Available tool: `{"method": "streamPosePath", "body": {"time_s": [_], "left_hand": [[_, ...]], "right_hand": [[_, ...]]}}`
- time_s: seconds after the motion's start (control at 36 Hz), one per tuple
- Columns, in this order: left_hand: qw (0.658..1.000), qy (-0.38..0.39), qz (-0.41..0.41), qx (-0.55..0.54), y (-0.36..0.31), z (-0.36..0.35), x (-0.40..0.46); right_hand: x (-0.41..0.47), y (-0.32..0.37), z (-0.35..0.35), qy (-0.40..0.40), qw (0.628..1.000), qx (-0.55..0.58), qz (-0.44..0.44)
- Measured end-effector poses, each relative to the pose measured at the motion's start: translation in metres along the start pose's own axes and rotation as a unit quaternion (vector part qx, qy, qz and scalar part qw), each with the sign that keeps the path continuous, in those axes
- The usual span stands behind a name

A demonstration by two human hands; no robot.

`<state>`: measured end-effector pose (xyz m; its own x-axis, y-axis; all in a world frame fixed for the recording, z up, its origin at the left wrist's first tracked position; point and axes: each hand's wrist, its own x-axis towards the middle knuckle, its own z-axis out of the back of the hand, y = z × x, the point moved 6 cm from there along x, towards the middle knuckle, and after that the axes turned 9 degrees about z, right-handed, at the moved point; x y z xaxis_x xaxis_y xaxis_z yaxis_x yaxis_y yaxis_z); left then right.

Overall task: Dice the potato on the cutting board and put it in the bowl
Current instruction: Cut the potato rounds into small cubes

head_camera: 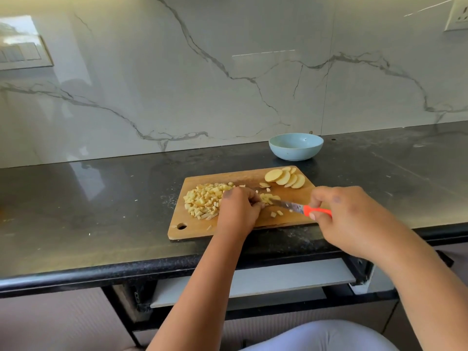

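Your two bare arms reach out from the near edge toward the wooden cutting board (pixel 202 231). Your right hand (pixel 352 219) is curled tight around the orange handle of the knife (pixel 301 208). Its shiny blade points left, down toward the potato pieces (pixel 267 198) under your other hand. Your left hand (pixel 238 211) sits on the middle of the board with its fingers bent over those pieces, holding them down.

Just left of that hand is a big pile of small potato cubes (pixel 203 201). A few loose cubes lie near the blade. On the far right corner of the board, round potato slices (pixel 285 177) lie in a row, each one leaning on the next.

Past the board, close to the wall, stands the light blue bowl (pixel 295 146). It is apart from the board, and you cannot see any potato in it.

All of this rests on a dark counter (pixel 88 211). Behind it is a white marble wall (pixel 177 84) with grey lines.
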<state>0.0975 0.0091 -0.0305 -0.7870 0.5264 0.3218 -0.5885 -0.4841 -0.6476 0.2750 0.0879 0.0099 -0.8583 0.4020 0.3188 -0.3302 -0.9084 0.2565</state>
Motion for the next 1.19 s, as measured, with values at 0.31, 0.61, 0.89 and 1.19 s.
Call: {"method": "streamPosePath", "body": {"time_s": [0.31,0.61,0.89,1.19], "left_hand": [[1.0,-0.019,-0.004,0.011,0.003,0.0,0.0],[1.0,-0.012,-0.005,0.007,0.006,-0.001,0.001],[0.992,-0.006,-0.12,0.036,-0.013,-0.006,0.003],[0.953,0.146,-0.141,0.224,-0.028,-0.045,0.025]], "right_hand": [[0.025,0.015,-0.051,-0.029,0.998,0.01,0.046],[0.019,-0.021,-0.018,0.053,0.997,0.048,0.015],[0.023,-0.065,0.005,-0.047,0.973,0.217,-0.056],[0.039,-0.047,-0.027,-0.117,0.978,0.164,-0.047]]}}
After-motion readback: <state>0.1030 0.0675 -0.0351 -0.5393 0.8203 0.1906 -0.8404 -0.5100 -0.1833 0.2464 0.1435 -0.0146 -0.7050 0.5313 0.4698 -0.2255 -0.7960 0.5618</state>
